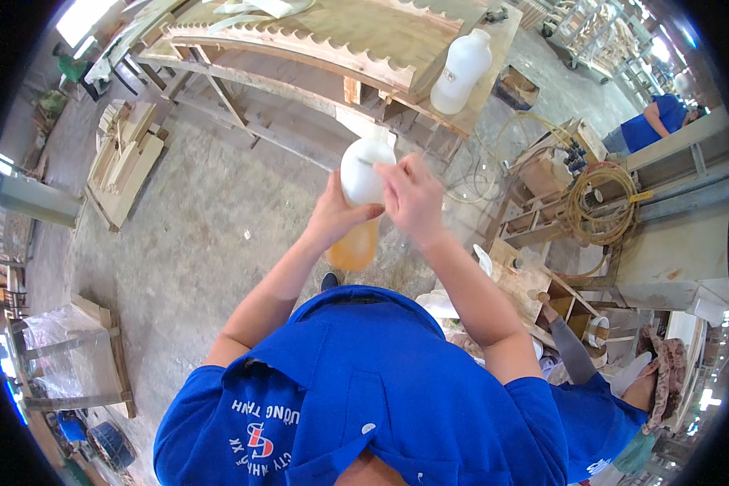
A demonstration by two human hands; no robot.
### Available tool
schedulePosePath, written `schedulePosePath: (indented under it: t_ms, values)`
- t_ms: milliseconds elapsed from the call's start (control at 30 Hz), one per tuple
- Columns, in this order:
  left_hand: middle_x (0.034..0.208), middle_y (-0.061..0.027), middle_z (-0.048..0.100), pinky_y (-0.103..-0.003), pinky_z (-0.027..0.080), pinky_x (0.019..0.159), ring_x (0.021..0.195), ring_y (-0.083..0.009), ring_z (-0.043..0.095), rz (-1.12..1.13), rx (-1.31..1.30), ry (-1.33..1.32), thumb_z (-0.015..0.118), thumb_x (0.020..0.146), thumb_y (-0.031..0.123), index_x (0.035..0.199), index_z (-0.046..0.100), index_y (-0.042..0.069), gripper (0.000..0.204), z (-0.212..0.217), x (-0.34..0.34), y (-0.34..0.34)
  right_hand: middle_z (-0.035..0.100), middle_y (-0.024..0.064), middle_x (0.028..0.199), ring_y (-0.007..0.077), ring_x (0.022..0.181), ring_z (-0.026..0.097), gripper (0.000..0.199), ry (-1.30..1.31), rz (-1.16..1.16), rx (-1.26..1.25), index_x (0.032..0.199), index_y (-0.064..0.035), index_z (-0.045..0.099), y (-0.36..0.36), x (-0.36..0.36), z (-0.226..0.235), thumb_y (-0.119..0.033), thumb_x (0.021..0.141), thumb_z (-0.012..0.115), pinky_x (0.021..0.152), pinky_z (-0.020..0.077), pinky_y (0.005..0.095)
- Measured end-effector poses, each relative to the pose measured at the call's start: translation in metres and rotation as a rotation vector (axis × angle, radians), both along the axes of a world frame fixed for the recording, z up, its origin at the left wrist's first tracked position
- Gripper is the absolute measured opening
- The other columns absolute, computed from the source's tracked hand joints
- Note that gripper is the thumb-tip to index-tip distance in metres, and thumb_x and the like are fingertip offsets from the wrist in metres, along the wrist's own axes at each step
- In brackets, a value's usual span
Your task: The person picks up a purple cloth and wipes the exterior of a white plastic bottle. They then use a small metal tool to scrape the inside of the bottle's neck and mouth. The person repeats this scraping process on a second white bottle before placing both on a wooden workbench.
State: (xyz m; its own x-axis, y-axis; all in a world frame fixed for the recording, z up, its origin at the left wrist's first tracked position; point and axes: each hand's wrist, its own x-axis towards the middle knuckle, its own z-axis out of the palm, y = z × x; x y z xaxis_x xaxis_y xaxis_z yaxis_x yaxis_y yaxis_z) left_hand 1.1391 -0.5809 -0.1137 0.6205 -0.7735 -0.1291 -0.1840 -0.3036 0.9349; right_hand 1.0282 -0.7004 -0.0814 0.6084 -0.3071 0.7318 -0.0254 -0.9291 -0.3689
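Head view, looking down over a blue shirt (364,397) at a translucent plastic bottle (360,202) held upright in front of the chest, above a rough concrete floor (211,219). The bottle's lower part shows amber liquid; its upper part is pale and cloudy. The left hand (332,217) is wrapped around the bottle's middle, thumb across the near face, gripping it. The right hand (411,197) is closed over the bottle's upper right shoulder, fingers curled toward the top; the cap is hidden beneath them, so whether they pinch the cap or only press the neck cannot be told.

Beyond the bottle stands a wooden bench (316,40) bearing a carved panel with a scalloped edge. A second, white plastic bottle (462,73) stands on the bench's corner, up and to the right of the held bottle and well apart from it. Left of the bottle, across the floor, lies a stack of pale timber offcuts (125,162). Right of the bottle hangs a coil of yellowish hose (599,202) on a wooden rack. Below and right of the bottle, a seated co-worker in a patterned hat (664,373) bends over small wooden parts. Far beyond the hose, another person in blue (652,121) works.
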Motion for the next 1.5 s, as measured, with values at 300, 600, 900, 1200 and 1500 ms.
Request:
schedulePosePath:
  t_ms: [300, 600, 900, 1200, 1500]
  values:
    - [0.114, -0.0215, 0.059, -0.038, 0.048, 0.088, 0.106, -0.0308, 0.06, 0.005, -0.003, 0.002, 0.081, 0.064, 0.031, 0.127, 0.037, 0.0, 0.083, 0.001, 0.002, -0.005, 0.05, 0.0054, 0.075, 0.0232, 0.066, 0.055, 0.031, -0.006, -0.012, -0.006, 0.095, -0.0126, 0.066, 0.003, 0.0, -0.005, 0.001, 0.067, 0.065, 0.053, 0.0442, 0.0346]
    - [0.129, -0.0136, 0.047, -0.037, 0.041, 0.098, 0.118, -0.0228, 0.049, -0.195, -0.288, 0.406, 0.07, 0.074, 0.011, 0.142, 0.024, 0.006, 0.082, -0.004, 0.01, 0.008, 0.052, 0.003, 0.082, 0.0131, 0.073, 0.054, 0.012, -0.213, 0.172, 0.738, 0.099, -0.0064, 0.058, 0.006, 0.01, -0.015, -0.001, 0.088, 0.057, 0.065, 0.0445, 0.0256]
    - [0.132, -0.0137, 0.043, -0.04, 0.039, 0.1, 0.121, -0.0242, 0.045, -0.213, -0.421, 0.766, 0.071, 0.073, 0.012, 0.145, 0.018, 0.006, 0.091, 0.002, 0.005, 0.026, 0.052, 0.0022, 0.079, 0.011, 0.067, 0.051, 0.01, -0.224, 0.154, 0.409, 0.097, -0.0038, 0.06, 0.006, 0.019, 0.014, 0.0, 0.088, 0.057, 0.061, 0.0432, 0.023]
    - [0.126, -0.0153, 0.047, -0.041, 0.044, 0.096, 0.116, -0.025, 0.049, -0.088, -0.393, 0.526, 0.073, 0.068, 0.011, 0.141, 0.024, 0.004, 0.088, 0.008, 0.005, 0.022, 0.051, 0.0068, 0.076, 0.0237, 0.065, 0.055, 0.025, 0.043, 0.233, 0.143, 0.095, -0.0105, 0.065, 0.019, 0.003, 0.009, 0.001, 0.073, 0.065, 0.054, 0.0458, 0.0335]
    - [0.127, -0.0152, 0.047, -0.04, 0.042, 0.098, 0.118, -0.0255, 0.049, -0.114, -0.398, 0.489, 0.075, 0.067, 0.013, 0.141, 0.024, 0.002, 0.09, 0.016, 0.01, 0.022, 0.048, 0.0065, 0.073, 0.0225, 0.062, 0.053, 0.023, -0.027, 0.247, 0.096, 0.092, -0.0108, 0.065, 0.013, 0.007, 0.017, 0.0, 0.072, 0.066, 0.053, 0.0445, 0.0337]
